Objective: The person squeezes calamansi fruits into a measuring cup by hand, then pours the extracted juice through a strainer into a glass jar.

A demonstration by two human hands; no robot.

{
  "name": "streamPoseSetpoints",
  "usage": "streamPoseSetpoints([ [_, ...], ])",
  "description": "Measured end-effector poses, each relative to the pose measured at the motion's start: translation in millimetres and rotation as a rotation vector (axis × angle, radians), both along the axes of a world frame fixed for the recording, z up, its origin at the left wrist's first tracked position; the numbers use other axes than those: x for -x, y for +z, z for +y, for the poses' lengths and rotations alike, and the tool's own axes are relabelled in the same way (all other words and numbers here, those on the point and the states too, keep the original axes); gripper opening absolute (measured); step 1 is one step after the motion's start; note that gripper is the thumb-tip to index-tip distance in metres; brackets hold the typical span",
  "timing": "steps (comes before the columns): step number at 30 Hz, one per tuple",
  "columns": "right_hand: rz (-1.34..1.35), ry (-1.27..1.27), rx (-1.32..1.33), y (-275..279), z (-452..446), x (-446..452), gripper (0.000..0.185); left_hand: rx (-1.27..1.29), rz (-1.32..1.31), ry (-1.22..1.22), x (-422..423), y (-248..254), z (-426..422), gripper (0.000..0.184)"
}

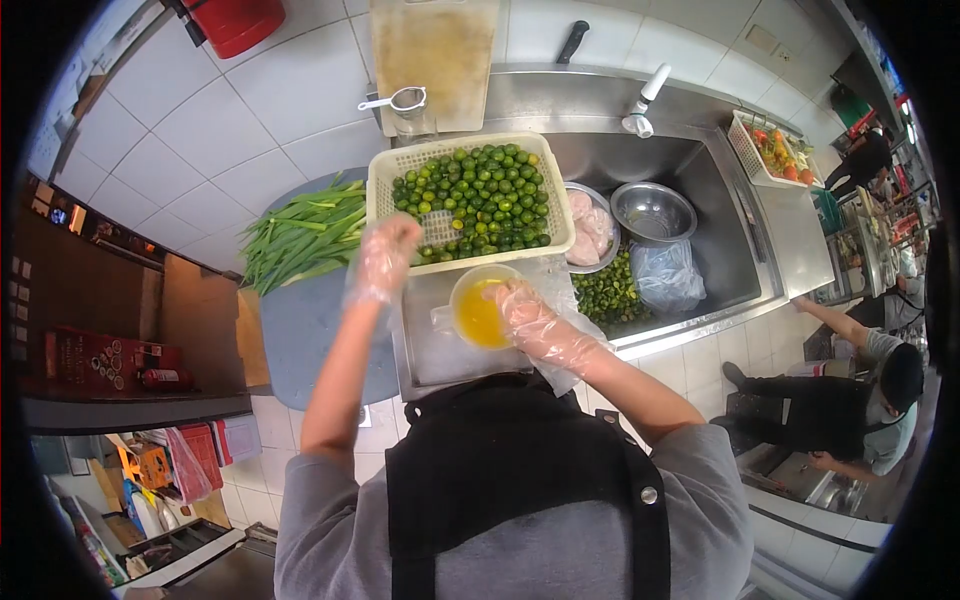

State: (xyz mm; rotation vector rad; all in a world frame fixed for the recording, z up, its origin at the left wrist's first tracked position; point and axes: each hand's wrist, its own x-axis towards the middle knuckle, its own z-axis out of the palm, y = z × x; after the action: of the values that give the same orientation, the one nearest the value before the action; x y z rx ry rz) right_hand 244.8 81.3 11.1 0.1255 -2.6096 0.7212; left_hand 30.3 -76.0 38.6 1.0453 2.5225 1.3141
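My left hand (388,258), in a clear plastic glove, is at the front left corner of a cream plastic basket (470,262) with small green citrus fruits (495,190) in it. Its fingers are curled, and what they hold, if anything, does not show. Just in front of the basket, a clear plastic jug (442,318) contains yellow juice (480,318). My right hand (535,320), also gloved, is over the jug's right rim with its fingers closed. Whatever lies in that grip is hidden. Used green fruit pieces (608,292) are heaped in the sink to the right.
Long green leaves (310,230) lie on a grey surface (325,345) at left. The sink (715,190) holds a bowl of pale meat (590,230), a metal bowl (653,212) and a plastic bag (668,278). A strainer (408,98) stands behind. Another person (880,400) is at right.
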Motion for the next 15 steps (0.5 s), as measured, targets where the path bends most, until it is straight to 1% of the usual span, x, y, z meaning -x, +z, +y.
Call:
streamPoseSetpoints([
  [1, -0.066, 0.025, 0.070, 1, 3, 0, 0.017, 0.070, 0.051, 0.068, 15, -3, 5, 0.013],
  [2, -0.132, 0.049, 0.140, 3, 6, 1, 0.020, 0.068, 0.055, 0.070, 35, -15, 11, 0.013],
  [4, -0.266, 0.093, 0.277, 7, 13, 0, 0.026, 0.383, 0.330, 0.058, 71, -54, 27, 0.014],
  [5, -0.335, 0.113, 0.345, 9, 14, -1, 0.029, 0.380, 0.332, 0.057, 77, -59, 33, 0.014],
  [6, -0.334, 0.110, 0.343, 12, 14, -1, 0.029, 0.500, 0.384, -0.030, 83, -64, 39, 0.016],
  [7, -0.336, 0.055, 0.302, 14, 13, -1, 0.028, 0.620, 0.437, -0.119, 87, -70, 44, 0.019],
  [8, -0.338, -0.001, 0.262, 16, 12, -1, 0.027, 0.617, 0.438, -0.123, 89, -77, 48, 0.019],
  [9, -0.339, -0.006, 0.261, 14, 12, -2, 0.027, 0.619, 0.568, -0.132, 93, -89, 52, 0.018],
  [10, -0.284, 0.010, 0.254, 11, 12, -3, 0.029, 0.618, 0.699, -0.142, 96, -98, 56, 0.017],
  [11, -0.230, 0.026, 0.248, 8, 13, -5, 0.031, 0.615, 0.700, -0.148, 101, -106, 60, 0.017],
  [12, -0.231, 0.019, 0.249, 6, 14, -5, 0.031, 0.656, 0.705, -0.174, 103, -109, 64, 0.017],
  [14, -0.351, -0.002, 0.235, 1, 17, -5, 0.030, 0.701, 0.707, -0.203, 104, -118, 66, 0.018],
  [15, -0.354, -0.003, 0.238, -3, 18, -4, 0.030, 0.736, 0.722, -0.190, 99, -117, 66, 0.019],
])
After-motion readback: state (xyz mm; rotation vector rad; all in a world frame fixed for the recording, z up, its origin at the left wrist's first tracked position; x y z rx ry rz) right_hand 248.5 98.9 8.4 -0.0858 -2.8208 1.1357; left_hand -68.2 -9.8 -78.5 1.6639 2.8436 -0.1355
